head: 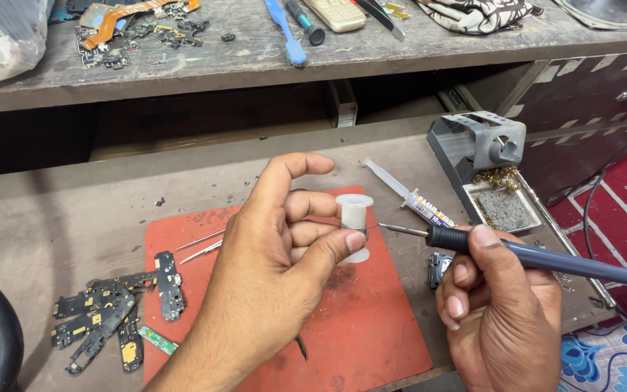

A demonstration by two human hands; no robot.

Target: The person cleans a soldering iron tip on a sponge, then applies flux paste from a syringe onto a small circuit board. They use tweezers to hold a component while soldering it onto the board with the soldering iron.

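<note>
My left hand (270,247) holds a small white plastic spool (355,216) upright between thumb and fingers, above a red work mat (371,327). My right hand (498,308) grips a soldering iron (517,250) with a blue-grey handle. Its metal tip points left and reaches the side of the spool. A thin wire seems to run from the spool to the tip.
Tweezers (201,247) lie on the mat's left part. Several black circuit boards (114,316) lie left of the mat. A syringe (411,196) and a soldering iron stand (484,156) with brass wool sit to the right. The shelf above holds a blue toothbrush (288,33) and parts.
</note>
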